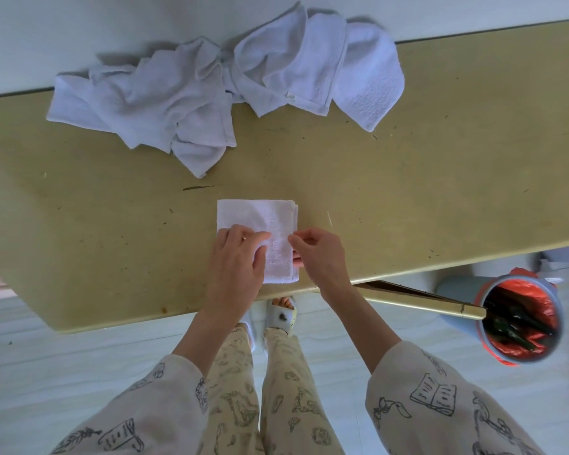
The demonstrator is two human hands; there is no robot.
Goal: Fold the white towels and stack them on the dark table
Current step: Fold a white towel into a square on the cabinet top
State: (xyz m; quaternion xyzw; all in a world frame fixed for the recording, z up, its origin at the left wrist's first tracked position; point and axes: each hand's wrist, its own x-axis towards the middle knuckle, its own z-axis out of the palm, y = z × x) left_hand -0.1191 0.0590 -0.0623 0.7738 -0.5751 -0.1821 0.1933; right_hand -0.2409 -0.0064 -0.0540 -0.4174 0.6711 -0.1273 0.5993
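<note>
Left hand: the left hand is laid on the near left part of the folded towel, fingers relaxed and spread flat, nothing gripped; it appears to be placed there so that the layers are pinned while the other side is adjusted.

Right hand: the right hand is held at the towel's right edge, where the stacked layers are pinched between thumb and fingertips; the grip seems chosen so that the loose edges can be squared or carried over for a further fold.

Folded towel: a compact white rectangle is seen lying on the table close to its near edge, directly in front of the person, where both hands reach it without stretching.

Step in hand: the fold is judged nearly finished, with only alignment or one last fold left.

Unfolded towels: a crumpled heap of white towels is left at the far edge of the table against the wall, well apart from the working spot, so that space is kept for folding.

Stack: no finished stack is visible.

Table surface: a yellowish, scuffed top is shown; no dark table is seen.

Bin: a round bin with a red liner is stood on the floor to the right, below the table's corner.
</note>
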